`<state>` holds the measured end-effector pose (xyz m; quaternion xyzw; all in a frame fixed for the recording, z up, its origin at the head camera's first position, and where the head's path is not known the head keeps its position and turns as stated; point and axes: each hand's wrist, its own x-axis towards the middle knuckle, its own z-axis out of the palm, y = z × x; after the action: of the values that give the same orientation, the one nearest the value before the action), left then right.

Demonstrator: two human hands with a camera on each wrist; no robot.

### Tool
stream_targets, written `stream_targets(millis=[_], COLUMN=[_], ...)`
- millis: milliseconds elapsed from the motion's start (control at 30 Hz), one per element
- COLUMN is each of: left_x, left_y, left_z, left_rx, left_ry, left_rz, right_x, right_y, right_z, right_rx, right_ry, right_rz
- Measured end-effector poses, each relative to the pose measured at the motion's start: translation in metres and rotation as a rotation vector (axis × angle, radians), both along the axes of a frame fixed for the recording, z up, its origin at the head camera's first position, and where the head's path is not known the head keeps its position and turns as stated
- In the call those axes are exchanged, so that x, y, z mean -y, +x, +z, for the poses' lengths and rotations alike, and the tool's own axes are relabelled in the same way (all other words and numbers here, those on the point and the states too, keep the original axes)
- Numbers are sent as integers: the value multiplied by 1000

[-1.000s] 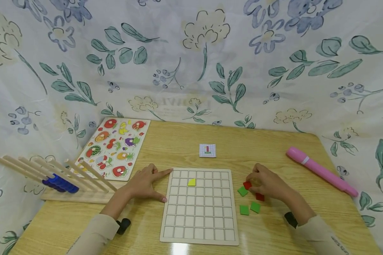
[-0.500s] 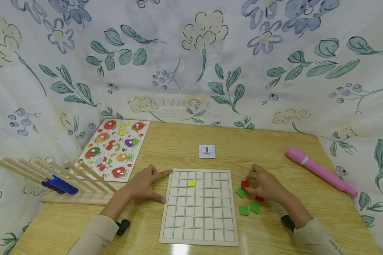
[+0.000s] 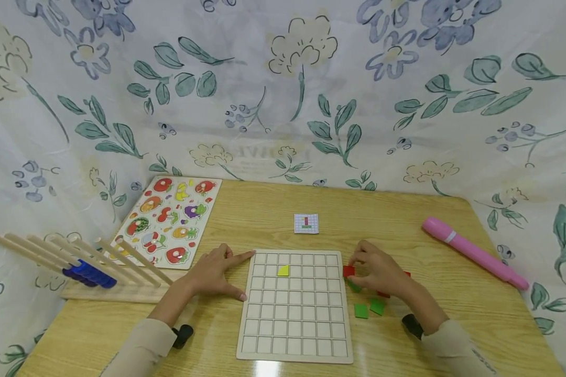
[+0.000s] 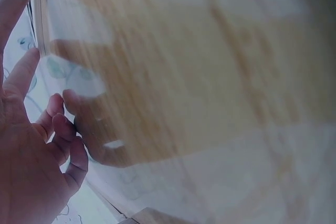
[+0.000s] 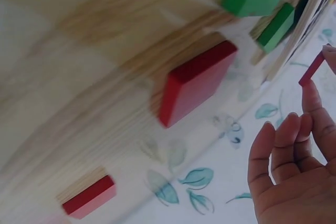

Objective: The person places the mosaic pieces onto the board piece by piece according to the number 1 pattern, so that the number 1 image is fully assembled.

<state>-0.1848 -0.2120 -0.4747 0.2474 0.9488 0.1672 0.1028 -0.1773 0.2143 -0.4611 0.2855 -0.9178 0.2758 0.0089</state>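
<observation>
Here, a red tile (image 3: 348, 271) is pinched near the gridded board's (image 3: 294, 298) right edge

The right hand (image 3: 379, 272) pinches the tile between thumb and finger. The left hand (image 3: 210, 269) is spread, index fingertip touching the board's far left corner and thumb at its left edge. A yellow tile (image 3: 283, 270) lies on the board near that corner. Green tiles (image 3: 361, 310) lie on the bench (image 3: 391, 214) near the board's right edge; a card (image 3: 306, 223) lies toward the bench's far edge.
</observation>
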Motion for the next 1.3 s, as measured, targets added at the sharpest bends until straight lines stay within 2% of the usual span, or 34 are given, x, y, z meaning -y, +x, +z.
stream_targets(millis=[467, 933, 1300], left_x=[-1, 1, 1], left_y=[1, -2, -2], left_z=[3, -1, 0], left_rx=[1, -14, -12], left_ry=[1, 0, 2], left_rz=[-3, -8, -6], right_x=[28, 60, 85], right_y=[-4, -12, -19], right_z=[4, 8, 8], right_rx=[-14, -3, -70], right_ry=[21, 62, 105], right_rz=[86, 111, 174])
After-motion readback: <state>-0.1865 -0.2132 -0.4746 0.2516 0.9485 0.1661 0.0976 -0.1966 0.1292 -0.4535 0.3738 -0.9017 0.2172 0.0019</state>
